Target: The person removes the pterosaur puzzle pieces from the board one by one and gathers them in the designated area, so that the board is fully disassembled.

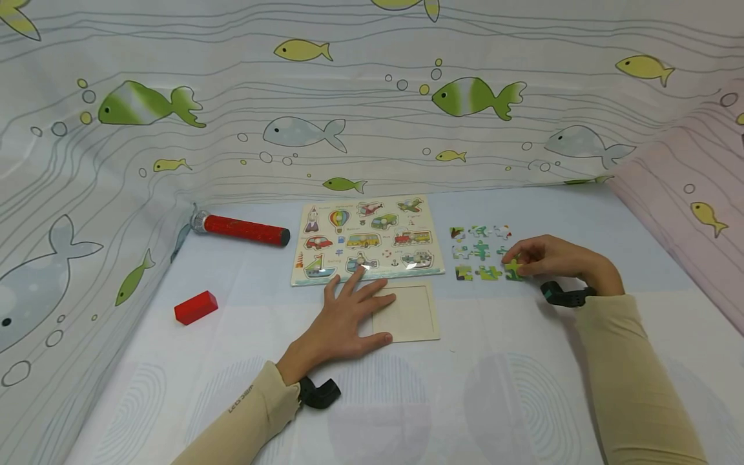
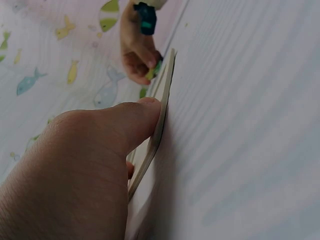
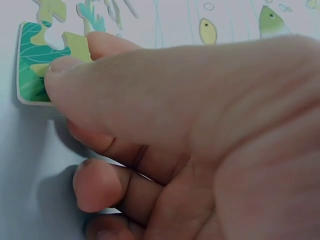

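Observation:
In the head view my left hand [image 1: 349, 320] lies with fingers spread over the left part of a shallow wooden puzzle frame [image 1: 434, 313]. Its thumb rests on the frame's near edge, also seen in the left wrist view on the frame's rim [image 2: 165, 100]. My right hand [image 1: 552, 261] pinches a green corner jigsaw piece [image 3: 35, 82] between thumb and finger, at the lower right of the loose pieces. Several other jigsaw pieces [image 1: 481, 250] lie slightly apart in rows to the left of that hand. The held piece is partly covered by the thumb.
Behind the frame lies a vehicle picture puzzle board [image 1: 372, 223] with a shiny surface. A red cylinder with a silvery end [image 1: 244, 230] lies to its left. Nearer, at the left, is a red block [image 1: 196, 308]. A fish-patterned cloth [image 1: 372, 155] rises behind the table.

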`<state>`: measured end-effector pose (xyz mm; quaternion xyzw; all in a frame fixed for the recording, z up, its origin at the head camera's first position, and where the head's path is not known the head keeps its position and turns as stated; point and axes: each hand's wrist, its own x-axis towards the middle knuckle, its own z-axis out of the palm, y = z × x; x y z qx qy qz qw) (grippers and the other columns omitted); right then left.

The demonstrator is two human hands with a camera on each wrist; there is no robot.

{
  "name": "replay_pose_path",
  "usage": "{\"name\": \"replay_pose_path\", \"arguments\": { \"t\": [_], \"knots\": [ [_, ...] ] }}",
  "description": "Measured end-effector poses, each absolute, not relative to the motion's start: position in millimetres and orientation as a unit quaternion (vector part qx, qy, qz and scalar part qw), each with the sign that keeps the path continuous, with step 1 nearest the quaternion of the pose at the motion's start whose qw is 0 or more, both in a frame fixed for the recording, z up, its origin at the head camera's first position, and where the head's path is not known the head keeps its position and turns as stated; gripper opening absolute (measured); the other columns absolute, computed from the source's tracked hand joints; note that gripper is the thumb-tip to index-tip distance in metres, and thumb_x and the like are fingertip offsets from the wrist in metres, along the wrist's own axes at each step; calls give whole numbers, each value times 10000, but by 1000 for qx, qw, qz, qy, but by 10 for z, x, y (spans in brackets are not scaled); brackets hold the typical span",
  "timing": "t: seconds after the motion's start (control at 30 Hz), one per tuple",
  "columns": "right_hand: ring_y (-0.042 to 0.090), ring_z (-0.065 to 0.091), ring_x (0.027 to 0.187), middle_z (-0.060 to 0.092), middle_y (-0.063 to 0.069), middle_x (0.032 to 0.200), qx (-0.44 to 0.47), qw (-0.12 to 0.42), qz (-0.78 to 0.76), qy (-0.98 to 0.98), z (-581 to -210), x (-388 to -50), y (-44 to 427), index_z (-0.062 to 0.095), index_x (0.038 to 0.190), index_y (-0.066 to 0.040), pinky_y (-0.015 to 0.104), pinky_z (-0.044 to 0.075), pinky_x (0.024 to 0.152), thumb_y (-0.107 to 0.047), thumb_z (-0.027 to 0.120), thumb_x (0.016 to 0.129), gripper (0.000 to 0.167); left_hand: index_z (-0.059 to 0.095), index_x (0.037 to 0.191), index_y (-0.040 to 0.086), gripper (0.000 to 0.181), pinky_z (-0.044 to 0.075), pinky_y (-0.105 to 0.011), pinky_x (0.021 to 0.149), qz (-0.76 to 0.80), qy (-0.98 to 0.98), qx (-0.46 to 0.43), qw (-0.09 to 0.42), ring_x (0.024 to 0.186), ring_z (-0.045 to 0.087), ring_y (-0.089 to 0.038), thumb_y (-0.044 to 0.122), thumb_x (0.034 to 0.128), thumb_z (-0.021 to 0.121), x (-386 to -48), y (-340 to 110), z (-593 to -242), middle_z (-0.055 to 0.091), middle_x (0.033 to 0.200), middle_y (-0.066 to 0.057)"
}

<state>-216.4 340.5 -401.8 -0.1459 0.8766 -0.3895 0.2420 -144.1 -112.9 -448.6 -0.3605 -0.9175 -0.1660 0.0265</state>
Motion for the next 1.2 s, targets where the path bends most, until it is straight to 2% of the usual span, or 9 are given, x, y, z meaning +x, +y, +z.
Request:
{"name": "replay_pose_path", "arguments": {
  "t": [0.27,0.53,0.73,0.93,1.2],
  "knots": [
    [109,492,795,558,48,893,-157,236,-395,874,-4026,-2164,3377,697,1200,-30,242,418,674,-106,745,910,304,519,1499,316,688,95,-726,1156,-164,-918,-361,27,1591,143,-375,627,892,612,-1446,-1136,-4501,394,1641,37],
    [115,478,816,501,47,903,-141,237,-369,888,-4025,-2151,3328,725,1137,-72,248,415,688,-147,832,831,333,515,1499,331,684,88,-720,1158,-166,-919,-357,19,1595,128,-364,642,895,595,-1451,-1132,-4506,383,1647,45],
    [120,464,808,493,47,902,-142,232,-360,892,-4030,-2163,3292,716,1137,-58,253,402,684,-114,817,840,319,522,1495,319,682,111,-737,1140,-162,-917,-362,33,1584,157,-386,634,895,602,-1454,-1132,-4517,399,1638,29],
    [124,461,812,481,49,905,-137,237,-364,890,-4032,-2164,3287,709,1149,-52,254,403,682,-87,798,849,315,509,1503,329,685,103,-727,1154,-158,-921,-356,25,1592,144,-365,637,897,598,-1457,-1131,-4517,381,1648,48],
    [123,490,846,556,56,933,-132,215,-370,894,-4056,-2140,3346,715,1176,-113,256,419,712,-192,764,912,281,522,1493,331,673,97,-720,1153,-178,-917,-356,21,1590,149,-366,634,897,597,-1449,-1133,-4552,388,1643,41]
  ]
}}
